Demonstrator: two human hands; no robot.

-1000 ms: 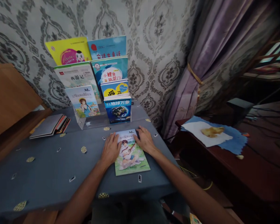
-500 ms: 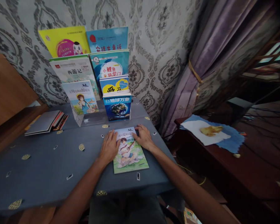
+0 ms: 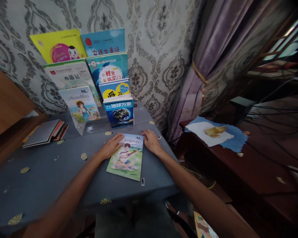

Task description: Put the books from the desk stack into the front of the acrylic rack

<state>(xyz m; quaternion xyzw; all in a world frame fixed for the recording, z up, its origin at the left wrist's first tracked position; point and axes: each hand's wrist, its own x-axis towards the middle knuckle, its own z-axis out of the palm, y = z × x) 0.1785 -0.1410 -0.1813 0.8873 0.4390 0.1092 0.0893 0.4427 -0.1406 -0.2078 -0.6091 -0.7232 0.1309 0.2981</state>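
I rest an open left hand [image 3: 111,146] on the book [image 3: 126,159], flat on the counter [image 3: 39,183]; my right hand [image 3: 151,141], loose, is at its far corner. Beyond both, other books [image 3: 119,114] already stand in the rack [image 3: 81,128]; this one doesn't.

Left edge of guitarist book [image 3: 126,157] hidden under left hand [image 3: 111,146], wooden panel [image 3: 10,99] cut off leftward
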